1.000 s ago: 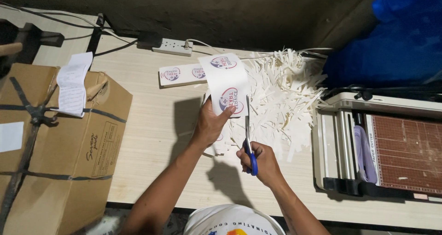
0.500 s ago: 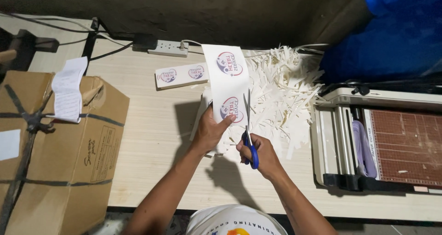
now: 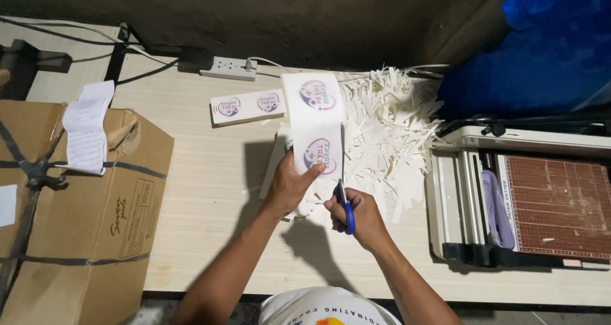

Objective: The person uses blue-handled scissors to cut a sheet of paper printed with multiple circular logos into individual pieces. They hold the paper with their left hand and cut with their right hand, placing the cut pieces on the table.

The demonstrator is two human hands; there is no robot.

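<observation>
The person stands at the near edge of a pale wooden worktop (image 3: 210, 197), holding up a white strip of printed stickers (image 3: 315, 124) in the left hand (image 3: 289, 185), fingers and thumb pinched firmly on its lower end so that it rises toward the back edge. Two round red-and-blue emblems show on the strip, one above the other. The right hand (image 3: 359, 217) is wrapped tight around the blue handles of a pair of scissors (image 3: 344, 204), whose blades run up along the strip's right side; how far the blades stand apart cannot be told. Just behind and to the right of the hands lies a heap of white paper offcuts (image 3: 388, 134), spreading to the back edge. Left of the strip, toward the back, a short cut strip (image 3: 248, 106) with two of the same round emblems lies flat. A white power strip (image 3: 228, 68) sits at the back edge. At the left end stands a brown cardboard box (image 3: 83, 210) bound with dark straps, a white slip of paper (image 3: 86, 134) draped over its top. At the right end sits a paper trimmer (image 3: 528, 197) with a brown gridded bed, and behind it a blue plastic sheet (image 3: 541, 51).
</observation>
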